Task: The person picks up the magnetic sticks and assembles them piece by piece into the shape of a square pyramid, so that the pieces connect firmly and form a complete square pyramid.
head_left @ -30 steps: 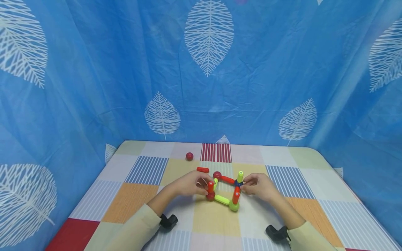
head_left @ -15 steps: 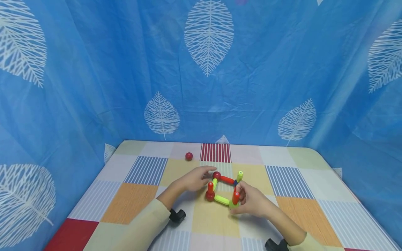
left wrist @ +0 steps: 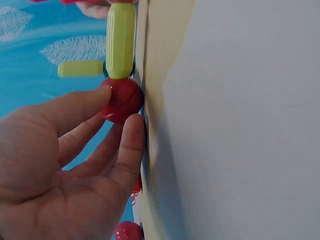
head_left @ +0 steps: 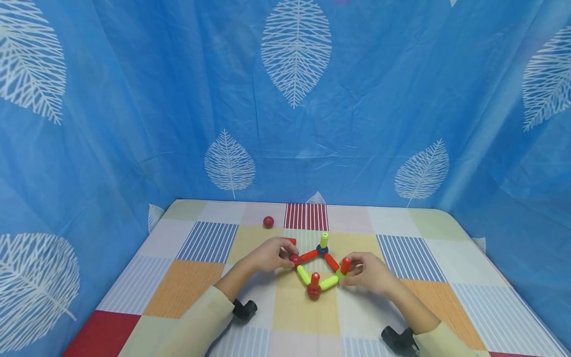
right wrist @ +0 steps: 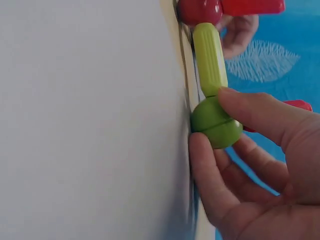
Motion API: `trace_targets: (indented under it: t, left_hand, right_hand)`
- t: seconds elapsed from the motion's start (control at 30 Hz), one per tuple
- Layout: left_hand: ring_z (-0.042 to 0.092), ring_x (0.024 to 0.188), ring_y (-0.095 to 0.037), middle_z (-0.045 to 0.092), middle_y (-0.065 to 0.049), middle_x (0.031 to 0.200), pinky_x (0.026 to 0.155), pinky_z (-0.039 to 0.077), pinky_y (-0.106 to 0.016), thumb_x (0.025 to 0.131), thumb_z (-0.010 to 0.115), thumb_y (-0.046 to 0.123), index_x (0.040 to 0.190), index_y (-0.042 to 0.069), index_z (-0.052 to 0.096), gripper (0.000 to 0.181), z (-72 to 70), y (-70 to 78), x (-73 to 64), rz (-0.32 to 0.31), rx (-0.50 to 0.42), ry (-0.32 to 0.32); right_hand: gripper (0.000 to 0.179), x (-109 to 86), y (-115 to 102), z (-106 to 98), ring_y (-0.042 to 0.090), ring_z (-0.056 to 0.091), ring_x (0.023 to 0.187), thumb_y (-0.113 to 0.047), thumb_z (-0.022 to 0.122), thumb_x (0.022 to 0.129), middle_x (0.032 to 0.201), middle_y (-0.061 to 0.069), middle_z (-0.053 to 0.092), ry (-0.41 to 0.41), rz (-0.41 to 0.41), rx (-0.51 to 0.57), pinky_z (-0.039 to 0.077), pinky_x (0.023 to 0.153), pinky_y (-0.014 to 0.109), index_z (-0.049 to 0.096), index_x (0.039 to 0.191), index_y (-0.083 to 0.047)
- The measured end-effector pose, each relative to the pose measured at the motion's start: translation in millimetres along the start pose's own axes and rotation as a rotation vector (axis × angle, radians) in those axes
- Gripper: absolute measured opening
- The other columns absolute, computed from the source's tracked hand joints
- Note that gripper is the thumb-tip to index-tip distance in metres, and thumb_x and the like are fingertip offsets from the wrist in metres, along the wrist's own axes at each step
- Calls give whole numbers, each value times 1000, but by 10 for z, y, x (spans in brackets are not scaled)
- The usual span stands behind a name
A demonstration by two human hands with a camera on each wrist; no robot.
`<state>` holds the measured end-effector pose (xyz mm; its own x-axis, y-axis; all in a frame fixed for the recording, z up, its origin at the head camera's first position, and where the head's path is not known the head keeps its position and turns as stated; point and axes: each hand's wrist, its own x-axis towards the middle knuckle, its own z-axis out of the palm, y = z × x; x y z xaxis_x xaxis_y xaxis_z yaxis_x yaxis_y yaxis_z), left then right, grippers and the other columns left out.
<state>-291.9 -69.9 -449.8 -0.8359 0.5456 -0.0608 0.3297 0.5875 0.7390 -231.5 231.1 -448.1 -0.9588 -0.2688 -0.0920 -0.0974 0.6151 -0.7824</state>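
A frame of magnetic-looking balls and rods lies on the table in a diamond. My left hand pinches the red ball at its left corner between thumb and fingers. At the right corner, my right hand pinches the green ball, from which a red rod stands up. The nearest corner is another red ball, bearing an upright red rod. Farthest off sits a blue ball under an upright yellow-green rod. Red rods join the far sides, yellow-green rods the near ones.
Behind my left hand lies a loose red rod, partly hidden. A loose red ball rests farther back. The patchwork tablecloth covers the table, and a blue leaf-print curtain hangs around its back and sides.
The frame has turned counter-clockwise, seen from above. My left hand has gone from the near red ball to the other one; my right hand has gone from the blue ball's corner to the green ball.
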Motion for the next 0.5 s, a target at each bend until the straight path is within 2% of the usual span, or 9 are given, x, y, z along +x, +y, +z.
trace_targets:
  t: [0.2, 0.4, 0.5]
  left_hand:
    - [63, 87, -11, 72, 1, 101, 80, 55, -26, 87, 80, 8, 108, 11, 75, 22, 2, 7, -31, 17, -19, 1]
    - [63, 91, -14, 71, 3, 102, 83, 56, -30, 88, 80, 11, 109, 15, 76, 21, 12, 16, -35, -38, -20, 12]
    - [64, 91, -14, 71, 3, 103, 84, 56, -31, 88, 80, 12, 109, 15, 76, 22, 17, 12, -36, -46, -21, 13]
  right_hand:
    - [27, 87, 77, -53, 19, 70, 90, -12, 87, 78, 98, 7, 76, 13, -25, 32, 58, 75, 29, 74, 101, -5]
    - [31, 122, 114, -56, 17, 67, 88, -13, 88, 78, 95, 6, 75, 5, -13, 79, 55, 73, 28, 75, 104, -3]
    - [33, 131, 124, -49, 17, 67, 88, -14, 88, 77, 94, 5, 75, 11, -6, 84, 55, 73, 28, 75, 105, -3]
